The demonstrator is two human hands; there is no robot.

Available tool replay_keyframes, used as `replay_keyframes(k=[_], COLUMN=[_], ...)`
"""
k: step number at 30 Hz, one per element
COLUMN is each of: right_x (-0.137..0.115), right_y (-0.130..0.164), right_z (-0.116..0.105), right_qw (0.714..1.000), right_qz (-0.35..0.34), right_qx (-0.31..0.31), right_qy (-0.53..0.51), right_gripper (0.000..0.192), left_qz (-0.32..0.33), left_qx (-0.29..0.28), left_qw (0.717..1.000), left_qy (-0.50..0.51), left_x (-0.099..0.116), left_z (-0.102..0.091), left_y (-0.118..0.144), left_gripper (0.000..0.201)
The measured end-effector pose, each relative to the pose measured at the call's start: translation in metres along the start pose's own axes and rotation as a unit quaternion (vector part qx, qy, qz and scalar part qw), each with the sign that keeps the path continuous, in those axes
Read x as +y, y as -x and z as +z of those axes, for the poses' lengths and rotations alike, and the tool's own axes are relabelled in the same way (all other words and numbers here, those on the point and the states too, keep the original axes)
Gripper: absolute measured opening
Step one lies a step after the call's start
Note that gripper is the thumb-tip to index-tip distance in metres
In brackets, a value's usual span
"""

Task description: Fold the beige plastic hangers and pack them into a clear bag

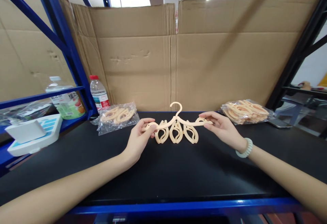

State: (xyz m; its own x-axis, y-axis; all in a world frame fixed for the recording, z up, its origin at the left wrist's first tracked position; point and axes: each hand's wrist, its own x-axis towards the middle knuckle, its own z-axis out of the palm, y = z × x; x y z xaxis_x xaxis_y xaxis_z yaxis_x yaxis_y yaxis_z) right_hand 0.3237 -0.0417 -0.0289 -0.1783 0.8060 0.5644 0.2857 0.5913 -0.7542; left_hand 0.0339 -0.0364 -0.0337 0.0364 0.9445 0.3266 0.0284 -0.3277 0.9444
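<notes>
A cream plastic folding hanger (176, 118) is spread out between my hands, its hook pointing up. My left hand (139, 136) pinches the end of its left arm between thumb and fingers. At the opposite end, my right hand (222, 128) grips the tip of the right arm. Just behind and below the hanger, three folded cream hangers lie side by side on the black tabletop: a left one (161, 138), a middle one (176, 137) and a right one (193, 137). A pale beaded bracelet (245, 148) circles my right wrist.
Clear bags of folded hangers lie at the back left (119, 115) and back right (246, 111). Behind them stands a cardboard wall (133, 64). A red-capped bottle (99, 93), a larger bottle (65, 99) and a white power strip (38, 135) are at left, by blue frame bars (58, 40).
</notes>
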Motion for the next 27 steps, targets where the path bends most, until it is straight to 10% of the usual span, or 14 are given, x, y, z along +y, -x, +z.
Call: replay_keyframes(k=[18, 27], right_x=[-0.005, -0.008], right_y=[0.002, 0.01], right_z=[0.01, 0.022], right_qw=[0.974, 0.966], right_qz=[0.089, 0.09], right_qx=[0.033, -0.148], right_qy=[-0.205, -0.192], right_gripper=[0.028, 0.021], left_qz=[-0.018, -0.005], left_qx=[-0.049, -0.099], left_qw=[0.997, 0.995], left_qy=[0.06, 0.034], left_x=[0.007, 0.009], left_z=[0.007, 0.014], left_y=[0.008, 0.014], left_gripper=[0.05, 0.027])
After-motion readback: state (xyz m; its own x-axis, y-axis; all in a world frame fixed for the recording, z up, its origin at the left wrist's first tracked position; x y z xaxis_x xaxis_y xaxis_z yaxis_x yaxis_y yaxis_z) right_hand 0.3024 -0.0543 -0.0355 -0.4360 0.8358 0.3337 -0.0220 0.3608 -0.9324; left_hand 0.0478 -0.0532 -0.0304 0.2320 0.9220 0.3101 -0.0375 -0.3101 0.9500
